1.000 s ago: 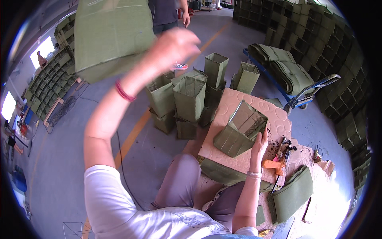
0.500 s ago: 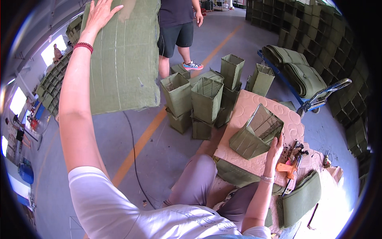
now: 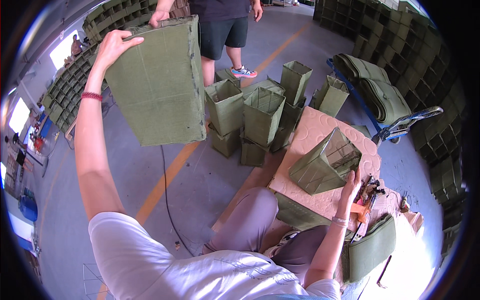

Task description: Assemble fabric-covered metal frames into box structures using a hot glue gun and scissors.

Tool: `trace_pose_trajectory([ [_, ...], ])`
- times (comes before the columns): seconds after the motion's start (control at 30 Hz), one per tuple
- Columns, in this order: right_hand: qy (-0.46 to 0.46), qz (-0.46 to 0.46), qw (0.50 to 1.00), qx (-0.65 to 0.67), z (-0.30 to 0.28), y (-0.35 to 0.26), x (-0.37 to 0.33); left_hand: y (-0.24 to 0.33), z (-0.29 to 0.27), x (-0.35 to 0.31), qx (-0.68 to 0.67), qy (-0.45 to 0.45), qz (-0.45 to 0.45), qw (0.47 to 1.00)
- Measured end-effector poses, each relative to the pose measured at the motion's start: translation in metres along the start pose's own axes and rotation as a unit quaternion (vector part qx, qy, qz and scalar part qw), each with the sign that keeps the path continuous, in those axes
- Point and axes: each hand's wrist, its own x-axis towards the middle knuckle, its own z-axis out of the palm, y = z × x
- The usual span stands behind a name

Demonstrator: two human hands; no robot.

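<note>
Left hand (image 3: 114, 46) holds green fabric box (image 3: 157, 82) upright, long axis vertical

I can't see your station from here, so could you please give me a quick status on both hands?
Left hand raised, gripping big green fabric box; another person's hand on its top. Right hand resting on tilted green box on pink board. Nothing between.

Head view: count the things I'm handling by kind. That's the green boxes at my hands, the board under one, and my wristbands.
Green fabric boxes: 2, the lifted box in the left hand and the tipped box at the right hand
Pink padded board: 1
Wristbands: 2, the red band and the silver band
Total: 5
</note>
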Motion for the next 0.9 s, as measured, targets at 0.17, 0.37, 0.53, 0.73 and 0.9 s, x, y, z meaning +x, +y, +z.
trace_pose_trajectory([
  [0.17,0.010,0.033,0.998,0.050,0.001,0.008,-0.001,-0.014,-0.002,-0.057,0.019,0.122,-0.050,0.991],
  [0.37,0.041,0.015,0.999,-0.007,-0.005,0.023,0.009,-0.004,0.072,-0.168,0.127,0.184,-0.152,0.963],
  [0.53,0.018,0.048,0.999,0.019,0.002,0.000,0.007,0.086,0.222,-0.314,0.073,0.052,-0.145,0.985],
  [0.73,0.008,0.001,1.000,-0.024,0.013,-0.048,-0.015,0.188,0.267,-0.397,-0.044,-0.050,-0.186,0.980],
  [0.9,0.011,0.044,0.999,0.005,0.003,-0.032,-0.006,0.180,0.268,-0.394,-0.049,-0.052,-0.197,0.978],
])
